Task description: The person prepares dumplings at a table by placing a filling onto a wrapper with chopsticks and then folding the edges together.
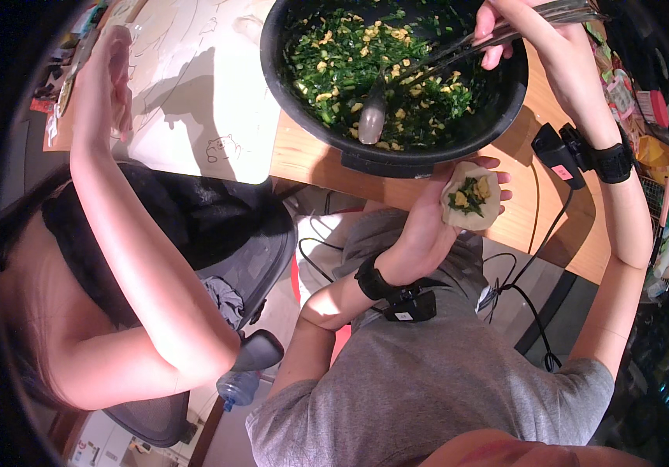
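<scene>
On the palm and fingers of my left hand (425,233) rests a round dumpling wrapper (454,219), lying open with green chopped leaves and yellow egg-like bits (467,197) at its middle. The left hand is just below the near rim of a black pan (390,153). Above the pan's right side, my right hand (521,26) grips metal chopsticks (500,35), whose lower ends reach into the chopped green filling (340,76). A metal spoon (373,117) lies in the filling, bowl towards me; where its handle ends is unclear.
At left, another person's arm (136,257) reaches over a white mat (241,140) with line drawings. Both my wrists wear black straps with small devices (410,306); a cable (553,222) hangs from the right one. Packages and a wire basket (655,192) stand at right.
</scene>
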The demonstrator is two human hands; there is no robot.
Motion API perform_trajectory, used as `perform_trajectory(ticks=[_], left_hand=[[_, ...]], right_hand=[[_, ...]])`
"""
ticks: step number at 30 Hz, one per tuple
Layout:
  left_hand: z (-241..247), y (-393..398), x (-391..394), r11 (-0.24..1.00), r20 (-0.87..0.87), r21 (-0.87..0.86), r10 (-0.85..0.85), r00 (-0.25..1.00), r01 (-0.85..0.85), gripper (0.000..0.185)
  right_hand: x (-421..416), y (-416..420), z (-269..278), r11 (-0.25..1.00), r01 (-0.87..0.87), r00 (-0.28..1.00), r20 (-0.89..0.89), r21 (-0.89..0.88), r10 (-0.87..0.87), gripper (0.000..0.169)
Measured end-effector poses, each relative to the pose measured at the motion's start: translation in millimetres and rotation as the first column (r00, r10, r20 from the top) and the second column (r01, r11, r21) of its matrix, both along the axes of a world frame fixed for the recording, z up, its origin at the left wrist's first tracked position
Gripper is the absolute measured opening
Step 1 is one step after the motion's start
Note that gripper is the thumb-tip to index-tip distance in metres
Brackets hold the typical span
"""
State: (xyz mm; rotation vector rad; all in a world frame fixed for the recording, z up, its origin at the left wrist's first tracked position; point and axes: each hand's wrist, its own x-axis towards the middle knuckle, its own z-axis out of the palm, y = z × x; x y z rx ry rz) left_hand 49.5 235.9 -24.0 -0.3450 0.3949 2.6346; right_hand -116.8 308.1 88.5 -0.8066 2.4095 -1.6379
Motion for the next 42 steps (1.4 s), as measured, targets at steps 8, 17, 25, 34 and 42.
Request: perform_trajectory(ticks=[8, 17, 25, 34, 42], left_hand=[[-4.0, 0.0, 1.9, 1.000, 0.025, -0.003, 0.015, 1.000, -0.014, 0.053], [-5.0, -0.9, 2.6, 1.000, -0.010, -0.001, 0.016, 1.000, -0.016, 0.054], [-10.6, -2.4, 1.5, 0.999, -0.034, -0.021, 0.041, 0.999, -0.042, 0.053], [-16.3, 0.1, 0.7, 0.993, 0.010, 0.070, 0.091, 0.996, -0.091, 0.048], [-15.5, -4.8, 7.9, 0.990, -0.021, 0.007, 0.140, 0.990, -0.140, 0.049]], right_hand=[[4.1, 6.8, 18.6, 0.996, -0.092, 0.968, 0.232, -0.010, 0.092, 0.028], [-1.1, 9.2, 14.8, 0.989, -0.092, 0.935, 0.331, -0.116, 0.126, 0.028], [-6.7, 26.9, 6.7, 0.975, 0.102, 0.908, 0.420, -0.200, -0.009, 0.027], [-5.5, 51.0, 7.7, 0.922, 0.241, 0.859, 0.509, -0.303, -0.056, 0.030], [16.8, 68.5, 28.8, 0.873, 0.299, 0.886, 0.451, -0.386, -0.105, 0.037]])
